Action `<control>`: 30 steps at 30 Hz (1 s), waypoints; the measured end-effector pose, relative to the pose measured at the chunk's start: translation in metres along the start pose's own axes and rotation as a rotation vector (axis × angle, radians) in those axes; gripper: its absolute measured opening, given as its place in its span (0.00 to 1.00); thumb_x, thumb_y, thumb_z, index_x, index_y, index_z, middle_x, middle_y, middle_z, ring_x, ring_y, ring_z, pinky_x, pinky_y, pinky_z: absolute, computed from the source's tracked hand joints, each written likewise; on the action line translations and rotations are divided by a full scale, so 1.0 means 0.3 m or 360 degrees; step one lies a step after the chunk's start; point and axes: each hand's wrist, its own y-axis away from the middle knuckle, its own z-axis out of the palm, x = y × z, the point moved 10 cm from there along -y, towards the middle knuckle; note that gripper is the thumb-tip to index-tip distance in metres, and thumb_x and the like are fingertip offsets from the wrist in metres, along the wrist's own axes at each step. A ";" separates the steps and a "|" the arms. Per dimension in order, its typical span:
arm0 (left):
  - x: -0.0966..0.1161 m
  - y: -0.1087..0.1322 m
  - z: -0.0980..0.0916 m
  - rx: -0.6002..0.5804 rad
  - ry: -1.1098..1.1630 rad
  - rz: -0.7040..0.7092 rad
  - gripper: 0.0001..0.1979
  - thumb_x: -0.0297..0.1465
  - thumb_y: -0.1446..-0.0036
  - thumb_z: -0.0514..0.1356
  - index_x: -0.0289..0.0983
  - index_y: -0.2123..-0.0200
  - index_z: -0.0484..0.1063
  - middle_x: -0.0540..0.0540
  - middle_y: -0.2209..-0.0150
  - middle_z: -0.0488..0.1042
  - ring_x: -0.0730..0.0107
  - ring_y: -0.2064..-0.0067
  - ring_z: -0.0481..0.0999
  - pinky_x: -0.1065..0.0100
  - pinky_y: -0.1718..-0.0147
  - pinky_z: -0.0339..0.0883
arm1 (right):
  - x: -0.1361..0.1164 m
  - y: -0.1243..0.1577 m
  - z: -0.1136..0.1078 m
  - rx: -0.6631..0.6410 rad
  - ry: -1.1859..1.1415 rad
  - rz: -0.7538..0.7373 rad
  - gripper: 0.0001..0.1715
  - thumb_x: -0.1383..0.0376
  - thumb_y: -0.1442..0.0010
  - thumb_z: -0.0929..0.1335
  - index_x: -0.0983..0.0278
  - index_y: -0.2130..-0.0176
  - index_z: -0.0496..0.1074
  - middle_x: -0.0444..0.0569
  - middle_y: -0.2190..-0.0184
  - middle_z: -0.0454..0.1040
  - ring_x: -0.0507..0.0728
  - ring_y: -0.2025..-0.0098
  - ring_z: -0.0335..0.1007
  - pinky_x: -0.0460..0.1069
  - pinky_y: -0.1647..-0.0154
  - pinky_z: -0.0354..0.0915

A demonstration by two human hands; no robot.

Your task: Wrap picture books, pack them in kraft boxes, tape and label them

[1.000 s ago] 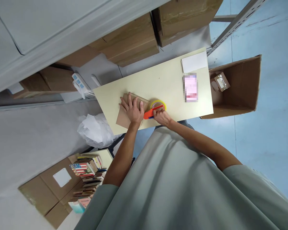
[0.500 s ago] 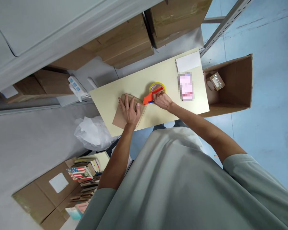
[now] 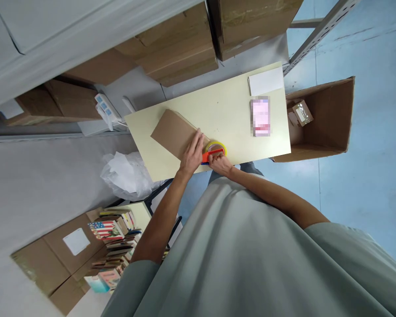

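Note:
A brown cardboard packet (image 3: 174,132) lies slanted on the pale table (image 3: 231,114). My left hand (image 3: 193,154) rests on its near right end, fingers stretched out over the edge. Just right of it, my right hand (image 3: 220,164) is closed around an orange tape dispenser (image 3: 212,155) with a yellow-rimmed roll of tape (image 3: 223,145). The dispenser's front end is beside the left hand's fingers, at the packet's lower right corner. Whether tape is stuck to the packet there cannot be made out.
A white paper stack (image 3: 266,82) and a blurred pink item (image 3: 260,116) lie on the table's right. An open carton (image 3: 330,119) stands beyond that end. Cartons (image 3: 181,48) line the shelf behind; a plastic bag (image 3: 125,176) and books (image 3: 119,242) are at left.
The packet has turned and shifted, its far end now pointing up and left. My left hand has slid right and nearer me; the right hand has brought the dispenser nearer my body.

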 end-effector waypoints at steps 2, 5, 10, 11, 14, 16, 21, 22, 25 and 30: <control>-0.044 -0.020 -0.024 0.0079 -0.0063 -0.0095 0.30 0.39 0.20 0.45 0.34 0.24 0.64 0.34 0.21 0.58 0.50 0.18 0.49 0.42 0.19 0.45 | 0.016 -0.023 -0.014 0.0033 -0.0019 0.0068 0.24 0.79 0.28 0.54 0.81 0.43 0.71 0.73 0.55 0.82 0.66 0.56 0.80 0.58 0.53 0.68; -0.076 -0.033 -0.030 0.0110 -0.0101 -0.0157 0.29 0.39 0.21 0.46 0.35 0.25 0.66 0.35 0.21 0.58 0.49 0.17 0.45 0.38 0.19 0.38 | 0.027 -0.042 -0.040 0.0070 -0.0012 0.0098 0.24 0.80 0.28 0.54 0.80 0.43 0.71 0.71 0.55 0.82 0.65 0.55 0.81 0.58 0.52 0.68; -0.077 -0.028 -0.017 0.0083 -0.0079 -0.0166 0.29 0.39 0.21 0.45 0.34 0.26 0.67 0.35 0.21 0.59 0.51 0.17 0.44 0.39 0.19 0.38 | 0.096 -0.008 -0.068 0.0029 0.0010 0.0131 0.23 0.78 0.26 0.53 0.79 0.42 0.68 0.73 0.54 0.82 0.65 0.53 0.81 0.58 0.48 0.67; -0.077 -0.027 -0.015 0.0078 -0.0071 -0.0174 0.29 0.39 0.21 0.46 0.34 0.25 0.66 0.35 0.21 0.59 0.51 0.17 0.44 0.38 0.19 0.37 | 0.142 0.008 -0.076 0.0013 0.0021 0.0169 0.24 0.77 0.26 0.52 0.80 0.41 0.67 0.75 0.54 0.82 0.66 0.53 0.81 0.58 0.48 0.66; -0.076 -0.028 -0.009 0.0065 -0.0069 -0.0184 0.29 0.39 0.21 0.47 0.35 0.25 0.66 0.36 0.21 0.58 0.52 0.16 0.42 0.38 0.19 0.35 | 0.340 0.062 -0.120 -0.0007 0.0067 0.0396 0.25 0.76 0.26 0.52 0.83 0.37 0.63 0.80 0.51 0.81 0.68 0.51 0.81 0.58 0.50 0.65; -0.074 -0.029 -0.006 0.0069 -0.0081 -0.0182 0.29 0.39 0.22 0.47 0.36 0.25 0.66 0.36 0.21 0.58 0.52 0.16 0.42 0.39 0.19 0.35 | 0.453 0.081 -0.170 0.0035 0.0093 0.0501 0.26 0.72 0.23 0.52 0.85 0.35 0.60 0.80 0.51 0.81 0.70 0.51 0.81 0.60 0.49 0.64; -0.064 -0.025 -0.008 0.0119 -0.0063 -0.0142 0.28 0.39 0.22 0.47 0.37 0.25 0.66 0.36 0.21 0.60 0.52 0.16 0.43 0.37 0.19 0.37 | 0.492 0.020 -0.268 0.0117 0.0094 0.0434 0.27 0.64 0.20 0.55 0.83 0.36 0.64 0.78 0.52 0.82 0.71 0.51 0.81 0.59 0.47 0.61; -0.061 -0.024 -0.009 0.0133 -0.0062 -0.0127 0.28 0.39 0.21 0.47 0.37 0.25 0.66 0.36 0.22 0.60 0.52 0.17 0.44 0.37 0.19 0.38 | 0.477 -0.001 -0.278 0.0130 0.0090 0.0423 0.26 0.66 0.20 0.55 0.83 0.36 0.65 0.77 0.52 0.82 0.71 0.52 0.81 0.59 0.47 0.61; -0.058 -0.023 -0.010 0.0155 -0.0048 -0.0111 0.29 0.40 0.21 0.47 0.37 0.25 0.66 0.36 0.22 0.61 0.51 0.17 0.44 0.36 0.19 0.38 | 0.435 -0.056 -0.288 0.0155 0.0079 0.0414 0.25 0.73 0.23 0.54 0.83 0.37 0.67 0.75 0.53 0.83 0.69 0.52 0.81 0.58 0.48 0.61; -0.069 -0.028 -0.008 0.0156 0.0022 -0.0182 0.29 0.39 0.22 0.49 0.37 0.25 0.65 0.35 0.22 0.60 0.50 0.17 0.43 0.35 0.19 0.35 | 0.391 -0.108 -0.286 0.0143 0.0050 0.0353 0.26 0.73 0.24 0.54 0.82 0.37 0.70 0.75 0.49 0.81 0.69 0.50 0.81 0.59 0.49 0.66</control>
